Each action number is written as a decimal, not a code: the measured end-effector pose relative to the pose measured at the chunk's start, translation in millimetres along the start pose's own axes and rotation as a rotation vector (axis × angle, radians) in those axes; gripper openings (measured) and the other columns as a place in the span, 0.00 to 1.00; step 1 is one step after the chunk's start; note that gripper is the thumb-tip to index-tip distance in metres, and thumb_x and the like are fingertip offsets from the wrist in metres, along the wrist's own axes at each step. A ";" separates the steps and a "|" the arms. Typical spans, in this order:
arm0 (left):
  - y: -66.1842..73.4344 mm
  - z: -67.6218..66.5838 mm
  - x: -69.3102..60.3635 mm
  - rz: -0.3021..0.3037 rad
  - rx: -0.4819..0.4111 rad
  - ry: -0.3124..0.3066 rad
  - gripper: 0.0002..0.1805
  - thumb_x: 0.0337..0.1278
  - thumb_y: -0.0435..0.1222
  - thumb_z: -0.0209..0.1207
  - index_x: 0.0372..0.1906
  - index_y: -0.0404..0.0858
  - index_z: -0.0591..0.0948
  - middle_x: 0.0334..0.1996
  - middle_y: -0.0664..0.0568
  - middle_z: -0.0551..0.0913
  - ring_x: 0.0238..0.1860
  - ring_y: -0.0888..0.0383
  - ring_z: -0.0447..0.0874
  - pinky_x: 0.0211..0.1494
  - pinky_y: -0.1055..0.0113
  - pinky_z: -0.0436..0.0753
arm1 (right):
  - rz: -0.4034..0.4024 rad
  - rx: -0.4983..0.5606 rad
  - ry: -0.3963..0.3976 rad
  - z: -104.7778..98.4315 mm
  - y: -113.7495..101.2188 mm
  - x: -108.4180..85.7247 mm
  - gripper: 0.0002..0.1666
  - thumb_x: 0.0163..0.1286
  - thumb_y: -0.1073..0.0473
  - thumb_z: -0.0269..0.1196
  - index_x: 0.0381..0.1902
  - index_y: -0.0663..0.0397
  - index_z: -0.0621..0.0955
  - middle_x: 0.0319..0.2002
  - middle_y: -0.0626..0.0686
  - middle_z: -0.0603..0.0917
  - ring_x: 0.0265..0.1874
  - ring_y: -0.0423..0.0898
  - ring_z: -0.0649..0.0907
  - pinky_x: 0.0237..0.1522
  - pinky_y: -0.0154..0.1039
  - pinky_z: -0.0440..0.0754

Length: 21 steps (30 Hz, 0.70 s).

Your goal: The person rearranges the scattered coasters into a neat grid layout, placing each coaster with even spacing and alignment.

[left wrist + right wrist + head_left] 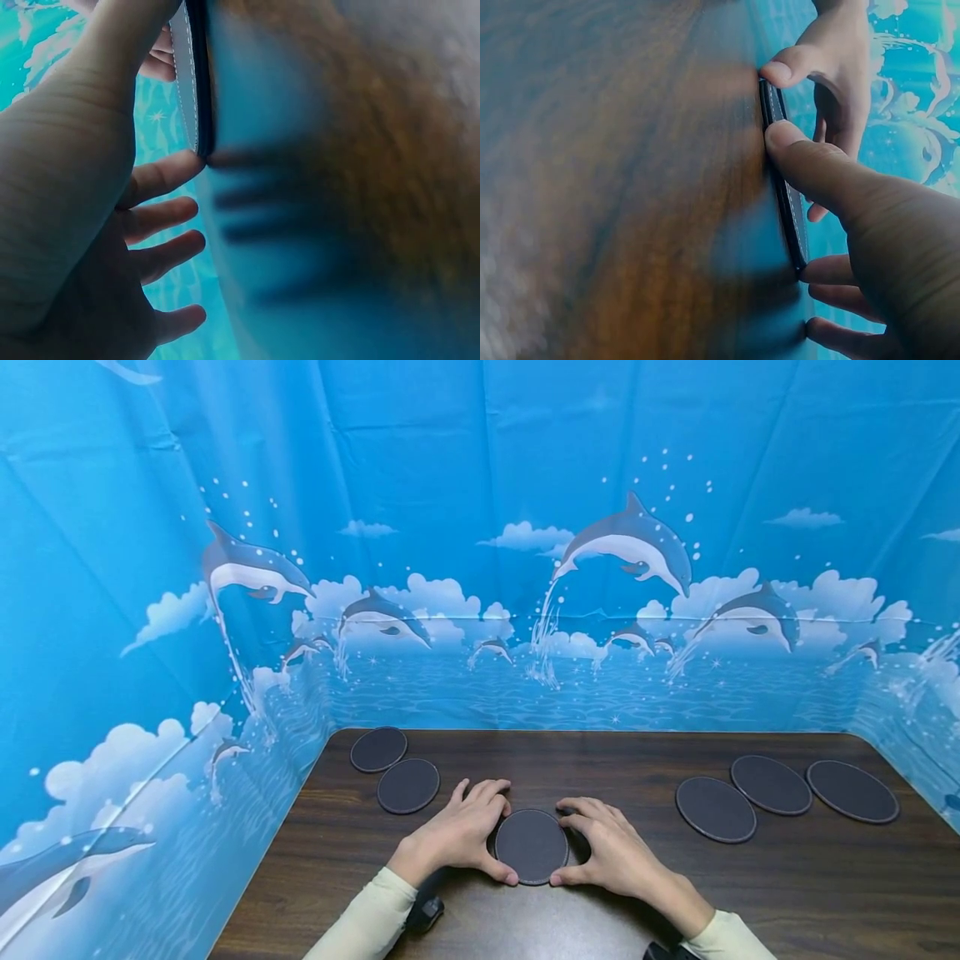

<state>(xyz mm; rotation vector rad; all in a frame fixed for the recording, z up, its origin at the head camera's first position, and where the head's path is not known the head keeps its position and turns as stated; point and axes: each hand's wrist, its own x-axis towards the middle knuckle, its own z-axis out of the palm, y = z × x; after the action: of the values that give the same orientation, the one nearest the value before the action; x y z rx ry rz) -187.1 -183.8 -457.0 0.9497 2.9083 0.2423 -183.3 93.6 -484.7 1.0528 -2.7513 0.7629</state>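
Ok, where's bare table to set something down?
Dark brown wooden table lies bare beyond the round black middle disc, up to the blue curtain, and in front of three matching right discs. Crowded: around the middle disc, between left hand and right hand; back left, two discs.

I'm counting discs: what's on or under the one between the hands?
Nothing lies on the disc. Bare table shows around it; whatever lies directly underneath is covered.
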 end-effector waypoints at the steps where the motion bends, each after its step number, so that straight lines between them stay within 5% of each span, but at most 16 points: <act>1: 0.9 -0.7 0.0 0.000 0.003 -0.002 0.46 0.37 0.77 0.65 0.52 0.47 0.75 0.75 0.44 0.60 0.76 0.48 0.54 0.72 0.34 0.54 | 0.003 -0.002 0.000 -0.3 -0.5 -0.2 0.45 0.49 0.26 0.75 0.54 0.53 0.86 0.65 0.51 0.75 0.66 0.55 0.71 0.64 0.65 0.66; 21: 6.6 -4.5 -2.0 -0.042 0.022 -0.042 0.47 0.39 0.75 0.65 0.56 0.46 0.75 0.75 0.44 0.61 0.75 0.49 0.58 0.73 0.40 0.57 | 0.015 -0.009 0.016 -0.9 -4.2 -1.9 0.45 0.50 0.27 0.75 0.53 0.55 0.86 0.64 0.53 0.76 0.65 0.57 0.73 0.62 0.66 0.68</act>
<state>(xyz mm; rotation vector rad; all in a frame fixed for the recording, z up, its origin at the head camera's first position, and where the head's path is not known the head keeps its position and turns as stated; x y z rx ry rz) -182.2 -180.3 -451.4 0.8843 2.8943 0.1863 -179.2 92.5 -482.6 1.0213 -2.7498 0.7561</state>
